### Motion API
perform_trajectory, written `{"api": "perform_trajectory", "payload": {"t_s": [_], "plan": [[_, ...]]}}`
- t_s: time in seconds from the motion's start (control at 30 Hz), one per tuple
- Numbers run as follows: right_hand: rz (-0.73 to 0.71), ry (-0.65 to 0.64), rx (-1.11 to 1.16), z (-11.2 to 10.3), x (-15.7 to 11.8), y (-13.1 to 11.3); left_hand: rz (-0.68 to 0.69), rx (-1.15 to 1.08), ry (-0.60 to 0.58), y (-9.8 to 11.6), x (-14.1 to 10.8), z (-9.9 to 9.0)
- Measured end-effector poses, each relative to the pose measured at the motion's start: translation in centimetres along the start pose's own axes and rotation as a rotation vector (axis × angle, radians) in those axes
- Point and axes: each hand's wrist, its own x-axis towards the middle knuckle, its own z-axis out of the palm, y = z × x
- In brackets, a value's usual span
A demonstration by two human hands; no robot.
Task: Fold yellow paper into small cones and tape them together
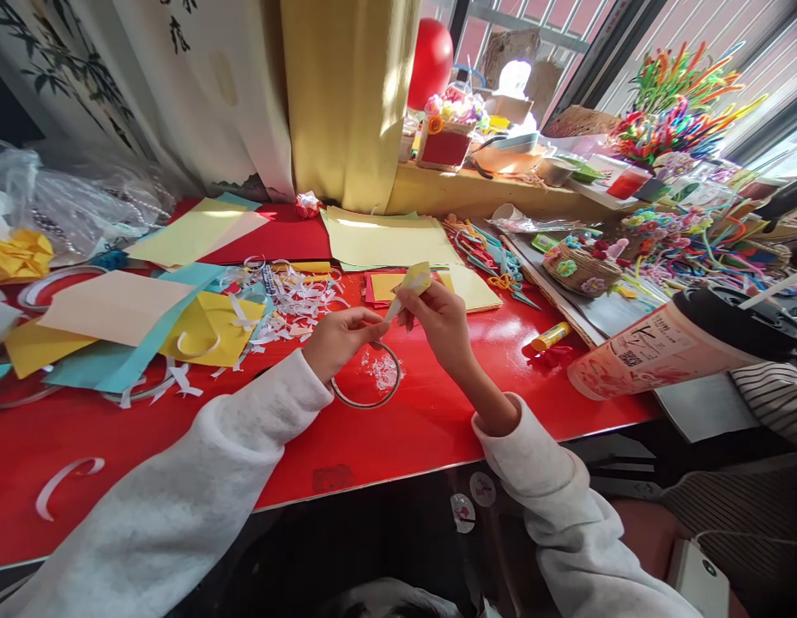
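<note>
Above the red table, my left hand (339,340) and my right hand (438,318) meet over a small piece of pale yellow paper (416,278). Folded or rolled, the paper narrows to a whitish lower end. My left fingers pinch that narrow end, while my right thumb and fingers grip the wider top. Just beneath my hands lies a thin ring (365,404), flat on the table, with white flecks (382,371) inside and around it. Beyond my hands are small yellow and red paper squares (385,288).
Coloured paper sheets (115,300) and white paper shreds (301,300) spread across the left. Behind are yellow sheets (385,236) and several scissors (494,253). At right, a glue stick (551,336) lies near a tilted drink cup (655,343) with a straw. A basket (582,268) stands behind.
</note>
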Motion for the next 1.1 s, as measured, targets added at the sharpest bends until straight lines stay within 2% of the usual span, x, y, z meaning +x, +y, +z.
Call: {"api": "perform_trajectory", "payload": {"t_s": [0.2, 0.37, 0.47, 0.67, 0.87, 0.97, 1.1], "plan": [[0.073, -0.023, 0.041, -0.26, 0.37, -0.06, 0.089, 0.046, 0.003, 0.17, -0.21, 0.22], [0.191, -0.167, 0.086, -0.55, 0.67, 0.06, 0.082, 0.058, 0.046, 0.24, -0.51, 0.49], [0.194, -0.242, 0.068, -0.64, 0.69, 0.26, 0.066, 0.048, 0.051, 0.09, -0.53, 0.55], [0.185, -0.209, 0.064, -0.74, 0.73, 0.38, 0.039, 0.031, 0.003, 0.15, -0.45, 0.61], [0.205, -0.174, 0.135, -0.78, 0.77, 0.01, 0.02, 0.078, 0.058, -0.07, -0.34, 0.45], [0.198, -0.136, 0.11, -0.87, 0.72, 0.14, 0.04, 0.109, -0.003, -0.13, -0.43, 0.46], [0.217, -0.174, 0.071, -0.97, 0.66, 0.11, 0.055, 0.146, -0.075, 0.28, -0.71, 0.6]]}}
